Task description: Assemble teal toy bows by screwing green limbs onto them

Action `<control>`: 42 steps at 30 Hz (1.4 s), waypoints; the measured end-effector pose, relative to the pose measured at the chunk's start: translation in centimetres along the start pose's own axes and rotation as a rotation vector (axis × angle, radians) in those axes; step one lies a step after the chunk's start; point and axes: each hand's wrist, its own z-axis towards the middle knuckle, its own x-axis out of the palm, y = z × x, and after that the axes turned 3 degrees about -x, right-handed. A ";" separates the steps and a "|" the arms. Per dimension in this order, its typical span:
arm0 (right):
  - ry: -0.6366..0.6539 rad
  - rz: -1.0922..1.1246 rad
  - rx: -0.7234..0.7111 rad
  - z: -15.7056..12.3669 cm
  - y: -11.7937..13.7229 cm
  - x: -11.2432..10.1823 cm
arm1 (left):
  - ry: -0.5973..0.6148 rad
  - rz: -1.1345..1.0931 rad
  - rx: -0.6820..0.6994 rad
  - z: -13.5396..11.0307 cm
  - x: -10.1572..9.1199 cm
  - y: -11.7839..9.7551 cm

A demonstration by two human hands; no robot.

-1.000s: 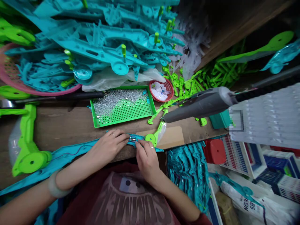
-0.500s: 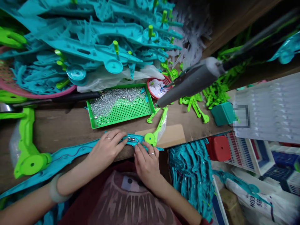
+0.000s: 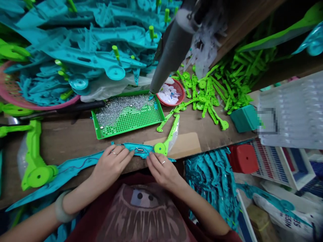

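Observation:
A long turquoise plastic shell half (image 3: pixel 75 166) lies along the front edge of the workbench, with thin dark wires running inside it. Near its right end is a compartment (image 3: pixel 140 150) holding small metallic pieces. My left hand (image 3: pixel 112 163) has its fingers closed on the shell, just left of that compartment. On the other side, my right hand (image 3: pixel 163 168) pinches the shell's near edge. A lime-green arm with a round disc (image 3: pixel 159 148) sits at the shell's right end, beside my right fingertips. Another lime-green piece with a disc (image 3: pixel 40 174) rests at the left end.
A green perforated tray (image 3: pixel 136 122) of small screws stands behind the hands. Above it hangs a grey electric screwdriver (image 3: pixel 171 50). A red basket (image 3: pixel 180 92) holds white pieces. Turquoise shells (image 3: pixel 75 43) are heaped at the back, lime-green parts (image 3: pixel 208 97) at the right.
The hanging screwdriver has swung left and upright, toward the tray's right end. Both hands have shifted slightly apart along the shell. The view has shifted a little.

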 end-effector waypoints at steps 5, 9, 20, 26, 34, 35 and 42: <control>-0.058 0.004 0.034 0.4 -0.6 0.2 | 0.053 -0.104 -0.017 -0.4 0.3 0.8; -0.091 -0.006 0.093 1.0 -0.7 -0.1 | 0.040 -0.115 -0.026 -0.7 0.6 1.0; 0.112 0.103 0.135 3.2 -2.1 -0.9 | 0.015 -0.282 0.006 -1.4 0.0 1.9; 0.115 0.067 0.030 3.2 -2.9 -1.5 | 0.013 -0.383 0.033 -2.0 0.0 2.7; 0.081 0.002 0.056 3.2 -2.3 -0.9 | 0.013 -0.313 0.020 -1.9 0.6 2.2; 0.074 -0.008 0.065 3.2 -2.2 -0.7 | 0.015 -0.282 0.023 -1.9 0.6 2.1; 0.121 -0.061 0.100 3.3 -1.8 -0.1 | 0.055 -0.200 0.023 -1.5 0.3 1.8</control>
